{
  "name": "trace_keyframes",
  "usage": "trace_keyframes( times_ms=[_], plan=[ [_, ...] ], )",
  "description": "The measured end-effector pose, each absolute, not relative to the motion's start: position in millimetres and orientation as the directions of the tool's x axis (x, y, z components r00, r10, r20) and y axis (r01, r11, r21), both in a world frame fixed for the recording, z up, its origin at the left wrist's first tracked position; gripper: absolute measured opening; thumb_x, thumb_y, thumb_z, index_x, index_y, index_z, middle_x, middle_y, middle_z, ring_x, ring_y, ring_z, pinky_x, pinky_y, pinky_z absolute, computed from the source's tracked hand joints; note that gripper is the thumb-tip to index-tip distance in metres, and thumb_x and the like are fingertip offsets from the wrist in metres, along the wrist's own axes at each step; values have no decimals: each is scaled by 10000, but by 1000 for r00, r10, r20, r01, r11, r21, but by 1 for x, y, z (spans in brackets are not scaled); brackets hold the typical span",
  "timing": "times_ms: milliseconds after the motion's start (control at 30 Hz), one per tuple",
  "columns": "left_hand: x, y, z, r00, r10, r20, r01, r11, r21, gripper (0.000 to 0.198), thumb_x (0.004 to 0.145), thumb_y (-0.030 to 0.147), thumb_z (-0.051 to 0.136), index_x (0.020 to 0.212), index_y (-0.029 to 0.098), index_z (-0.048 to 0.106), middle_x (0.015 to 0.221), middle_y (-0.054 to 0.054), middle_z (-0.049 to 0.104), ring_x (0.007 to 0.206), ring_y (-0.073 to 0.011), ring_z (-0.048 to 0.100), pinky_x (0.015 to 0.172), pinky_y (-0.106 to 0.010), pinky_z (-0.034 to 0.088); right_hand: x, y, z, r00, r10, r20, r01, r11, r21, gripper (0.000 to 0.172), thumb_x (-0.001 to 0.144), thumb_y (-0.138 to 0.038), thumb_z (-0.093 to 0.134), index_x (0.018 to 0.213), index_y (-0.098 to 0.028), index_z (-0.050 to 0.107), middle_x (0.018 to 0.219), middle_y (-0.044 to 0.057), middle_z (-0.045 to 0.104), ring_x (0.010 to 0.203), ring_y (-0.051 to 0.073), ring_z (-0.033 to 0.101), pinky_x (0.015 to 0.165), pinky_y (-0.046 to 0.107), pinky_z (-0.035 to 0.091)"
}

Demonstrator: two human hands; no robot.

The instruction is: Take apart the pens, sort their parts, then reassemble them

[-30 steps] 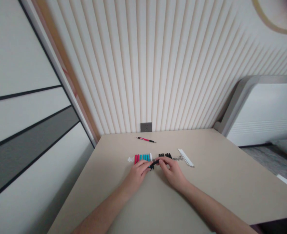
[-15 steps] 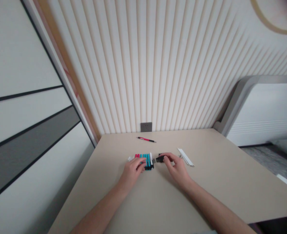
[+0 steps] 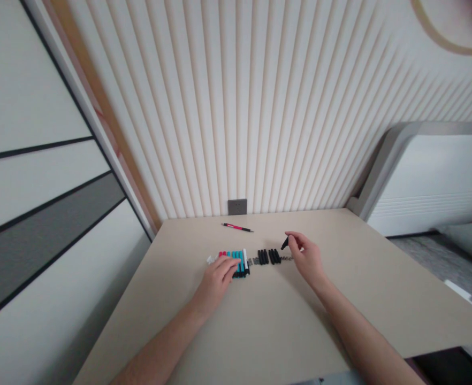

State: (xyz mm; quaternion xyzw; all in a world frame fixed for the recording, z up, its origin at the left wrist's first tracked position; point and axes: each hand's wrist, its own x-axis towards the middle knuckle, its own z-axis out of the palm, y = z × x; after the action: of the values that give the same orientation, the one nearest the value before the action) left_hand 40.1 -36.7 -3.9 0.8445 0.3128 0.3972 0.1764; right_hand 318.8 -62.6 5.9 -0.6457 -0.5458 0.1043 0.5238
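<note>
My right hand is raised over the table with thumb and fingers pinched on a small black pen part, pointing down to the left. Just left of it lie black pen grips, several in two groups. My left hand rests low over a row of pen barrels in red and turquoise with black lower ends. Its fingers are drawn together and partly cover the row; whether they hold anything is hidden. A white barrel lies at the row's right end.
Small grey pieces and dark spring-like bits lie beside the black grips. Small clear pieces sit left of the barrels. Farther back lies a red and black pen, below a wall socket.
My right hand has lifted and moved right, carrying a black pen part and uncovering the black grips. The white sticks are now out of sight behind it. My left hand stays over the barrels.
</note>
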Motion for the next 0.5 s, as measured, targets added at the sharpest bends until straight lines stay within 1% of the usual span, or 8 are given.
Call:
trace_keyframes(
  times_ms=[67, 167, 267, 333, 500],
  plan=[
    [40, -37, -4, 500, 656, 565, 380, -752, 538, 213, 958, 220, 472, 1070, 197, 651, 974, -63, 660, 816, -152, 644, 744, -299, 559, 315, -59, 0, 280, 857, 432, 687, 135, -714, 349, 919, -396, 453, 1036, -177, 697, 721, 36, 677, 617, 163, 559, 614, 276, 433],
    [41, -37, -4, 508, 643, 572, 371, -764, 528, 195, 954, 233, 483, 1018, 197, 664, 961, -60, 661, 821, -156, 643, 747, -300, 561, 305, -55, -6, 121, 902, 414, 809, 152, -568, 341, 939, -359, 430, 1041, -189, 707, 796, 62, 707, 721, 193, 613, 712, 301, 447],
    [41, -37, -3, 511, 642, 572, 372, -765, 526, 190, 952, 226, 484, 1000, 196, 665, 957, -61, 663, 830, -161, 644, 744, -300, 561, 297, -52, -5, 33, 925, 378, 889, 146, -434, 336, 958, -326, 408, 1024, -218, 719, 862, 75, 728, 795, 218, 636, 752, 315, 440],
    [42, -38, -1, 512, 637, 576, 369, -769, 523, 197, 957, 222, 475, 1001, 197, 665, 956, -60, 663, 832, -161, 644, 742, -299, 561, 294, -51, -2, 9, 929, 369, 906, 149, -397, 333, 965, -313, 401, 1028, -230, 717, 890, 71, 734, 817, 219, 640, 767, 316, 439],
    [43, -39, 1, 535, 607, 588, 360, -793, 492, 192, 959, 205, 482, 1022, 190, 663, 945, -58, 665, 844, -153, 643, 759, -278, 553, 295, -51, 3, 10, 908, 418, 896, 178, -408, 322, 973, -344, 406, 1050, -222, 694, 921, 64, 729, 856, 212, 635, 799, 323, 439]
  ],
)
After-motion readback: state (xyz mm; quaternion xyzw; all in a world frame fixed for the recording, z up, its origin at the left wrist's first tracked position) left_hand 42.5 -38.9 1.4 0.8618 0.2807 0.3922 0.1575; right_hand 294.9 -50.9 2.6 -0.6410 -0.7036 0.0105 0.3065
